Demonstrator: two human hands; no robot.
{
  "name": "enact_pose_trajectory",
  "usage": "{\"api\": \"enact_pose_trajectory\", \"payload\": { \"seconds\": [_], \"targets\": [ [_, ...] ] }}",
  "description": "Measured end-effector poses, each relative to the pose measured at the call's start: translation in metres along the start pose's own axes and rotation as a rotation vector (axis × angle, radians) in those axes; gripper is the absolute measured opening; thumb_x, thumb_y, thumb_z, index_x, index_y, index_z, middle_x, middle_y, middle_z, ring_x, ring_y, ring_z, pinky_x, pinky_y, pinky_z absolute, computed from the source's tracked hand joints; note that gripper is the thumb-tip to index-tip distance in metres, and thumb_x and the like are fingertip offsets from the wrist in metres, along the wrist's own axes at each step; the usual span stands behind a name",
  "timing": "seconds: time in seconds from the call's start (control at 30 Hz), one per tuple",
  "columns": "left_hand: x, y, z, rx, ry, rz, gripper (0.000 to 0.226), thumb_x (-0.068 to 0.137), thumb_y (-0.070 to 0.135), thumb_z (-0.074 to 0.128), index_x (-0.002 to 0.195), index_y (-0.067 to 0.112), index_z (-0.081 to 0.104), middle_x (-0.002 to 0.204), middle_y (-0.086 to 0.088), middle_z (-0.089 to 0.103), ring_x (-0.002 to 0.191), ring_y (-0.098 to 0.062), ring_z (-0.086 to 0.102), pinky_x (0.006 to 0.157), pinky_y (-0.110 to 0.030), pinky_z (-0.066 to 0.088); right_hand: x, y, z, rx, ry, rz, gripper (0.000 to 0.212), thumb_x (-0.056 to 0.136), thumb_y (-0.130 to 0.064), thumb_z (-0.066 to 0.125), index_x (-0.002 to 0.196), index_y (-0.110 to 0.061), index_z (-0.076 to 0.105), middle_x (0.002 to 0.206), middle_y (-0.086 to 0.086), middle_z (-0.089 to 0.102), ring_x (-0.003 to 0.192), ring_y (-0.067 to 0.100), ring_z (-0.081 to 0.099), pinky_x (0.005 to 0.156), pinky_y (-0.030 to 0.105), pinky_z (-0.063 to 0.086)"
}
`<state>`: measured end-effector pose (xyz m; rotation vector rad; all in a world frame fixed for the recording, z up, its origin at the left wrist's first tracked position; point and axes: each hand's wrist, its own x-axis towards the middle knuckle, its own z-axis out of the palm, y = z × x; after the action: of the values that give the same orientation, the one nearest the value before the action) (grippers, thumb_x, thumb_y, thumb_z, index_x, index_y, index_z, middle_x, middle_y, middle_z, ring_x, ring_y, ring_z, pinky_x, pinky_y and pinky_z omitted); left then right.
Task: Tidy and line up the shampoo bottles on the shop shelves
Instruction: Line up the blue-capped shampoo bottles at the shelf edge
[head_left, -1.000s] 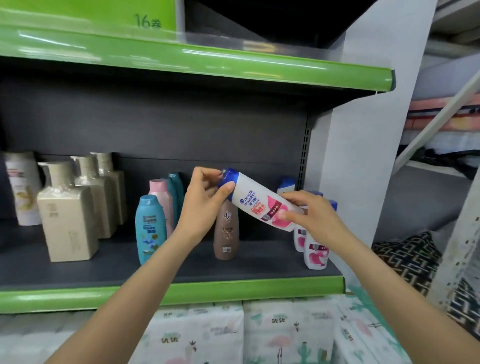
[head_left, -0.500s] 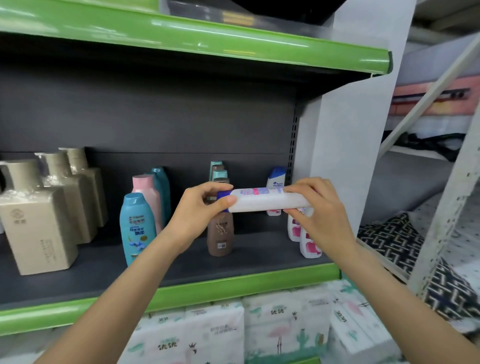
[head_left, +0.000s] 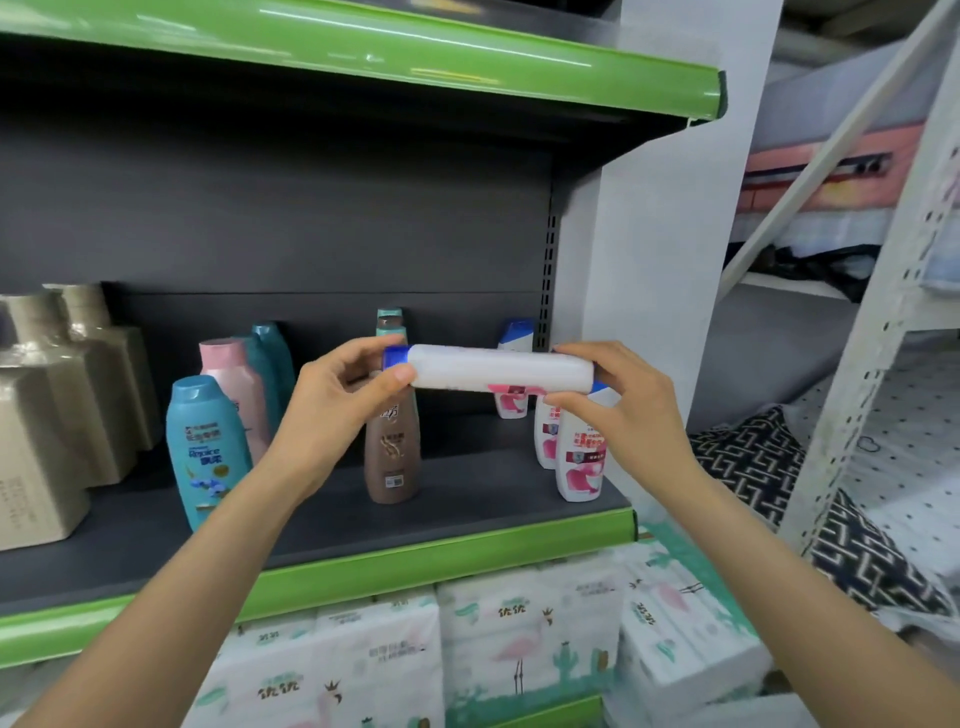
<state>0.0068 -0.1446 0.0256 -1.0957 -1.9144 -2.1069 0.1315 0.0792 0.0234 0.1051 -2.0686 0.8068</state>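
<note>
I hold a white shampoo bottle with a blue cap level in front of the shelf. My left hand grips its cap end and my right hand grips its base. Its narrow side faces me, the pink label turned down. Behind it a brown bottle stands upright. Matching white bottles with pink labels stand at the shelf's right end, one more at the back. A blue bottle, a pink-capped bottle and teal ones stand to the left.
Beige boxy bottles fill the shelf's left side. The dark shelf has a green front lip, with another green shelf overhead. Tissue packs lie stacked below. A white upright panel bounds the right; a metal rack stands beyond.
The bottle went from tilted, label facing me, to level with its narrow side up. Both hands kept hold. My view dropped and shifted, so the shelf now sits higher and further left.
</note>
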Motion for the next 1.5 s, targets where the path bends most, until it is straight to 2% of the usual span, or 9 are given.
{"api": "enact_pose_trajectory", "payload": {
  "seconds": [0.17,0.33,0.5,0.7,0.87,1.07,1.2,1.33,1.5],
  "targets": [
    [0.004,0.004,0.015,0.023,-0.043,0.037,0.025,0.082,0.004,0.065,0.103,0.019,0.065,0.089,0.009,0.072,0.083,-0.003,0.065,0.076,-0.016,0.052,0.004,0.008,-0.012,0.265,-0.001,0.226,0.026,0.084,-0.016,0.066,0.11,-0.017,0.064,0.102,-0.004,0.069,0.092,0.009,0.066,0.079,0.023,0.053],
    [0.009,0.006,0.032,-0.177,-0.012,-0.138,0.017,0.089,0.011,0.059,0.102,0.0,0.061,0.092,-0.016,0.071,0.085,-0.026,0.066,0.069,-0.022,0.056,0.005,0.007,-0.022,0.424,-0.033,0.425,0.014,0.092,-0.022,0.056,0.102,-0.017,0.064,0.092,0.004,0.072,0.085,0.015,0.07,0.073,0.031,0.059],
    [0.017,0.011,0.043,-0.228,0.03,-0.203,0.018,0.092,0.018,0.056,0.093,0.0,0.061,0.089,-0.017,0.07,0.076,-0.021,0.07,0.069,-0.025,0.058,0.002,0.004,-0.024,0.415,-0.13,0.548,0.025,0.091,-0.029,0.057,0.101,-0.008,0.065,0.094,0.01,0.072,0.083,0.02,0.071,0.071,0.032,0.06],
    [0.027,0.022,0.048,-0.134,0.076,-0.114,0.02,0.091,0.019,0.058,0.104,0.004,0.061,0.08,0.0,0.073,0.079,-0.013,0.07,0.069,-0.027,0.059,0.006,0.005,-0.024,0.174,-0.168,0.463,0.006,0.086,-0.025,0.066,0.087,-0.02,0.067,0.089,0.003,0.072,0.081,0.014,0.07,0.075,0.035,0.059],
    [0.037,0.026,0.057,0.08,0.115,-0.055,0.021,0.089,0.021,0.061,0.107,0.01,0.057,0.099,-0.005,0.066,0.093,-0.014,0.066,0.073,-0.032,0.058,0.017,0.01,-0.032,-0.06,-0.139,0.35,0.005,0.087,-0.022,0.064,0.087,-0.022,0.07,0.086,-0.004,0.071,0.082,0.014,0.067,0.082,0.034,0.053],
    [0.058,0.021,0.072,0.543,0.069,0.147,0.03,0.09,0.025,0.06,0.116,0.01,0.054,0.098,0.005,0.057,0.086,-0.011,0.057,0.072,-0.024,0.049,0.041,0.02,-0.042,-0.24,-0.092,0.248,0.013,0.091,-0.018,0.058,0.1,-0.015,0.066,0.09,-0.004,0.066,0.073,0.002,0.058,0.061,0.002,0.04],
    [0.087,0.003,0.086,0.651,-0.005,0.113,0.036,0.091,0.023,0.058,0.122,0.005,0.053,0.114,-0.006,0.061,0.097,-0.011,0.052,0.077,-0.021,0.039,0.064,0.04,-0.045,-0.353,-0.137,0.244,0.02,0.094,-0.015,0.052,0.112,-0.013,0.062,0.103,0.002,0.065,0.078,0.008,0.055,0.058,0.006,0.038],
    [0.117,-0.018,0.101,0.667,-0.084,0.045,0.033,0.091,0.021,0.058,0.119,0.004,0.054,0.116,-0.012,0.062,0.103,-0.02,0.056,0.079,-0.022,0.038,0.085,0.061,-0.041,-0.399,-0.238,0.262,0.022,0.094,-0.017,0.054,0.113,-0.012,0.063,0.111,0.005,0.066,0.087,0.012,0.055,0.074,0.02,0.038],
    [0.146,-0.051,0.119,0.697,-0.152,-0.081,0.035,0.09,0.024,0.06,0.121,0.009,0.053,0.119,-0.012,0.06,0.104,-0.024,0.058,0.081,-0.029,0.044,0.102,0.082,-0.033,-0.378,-0.379,0.258,0.026,0.09,-0.017,0.061,0.114,-0.012,0.065,0.115,0.006,0.065,0.091,0.013,0.056,0.078,0.019,0.038]
  ]
}}
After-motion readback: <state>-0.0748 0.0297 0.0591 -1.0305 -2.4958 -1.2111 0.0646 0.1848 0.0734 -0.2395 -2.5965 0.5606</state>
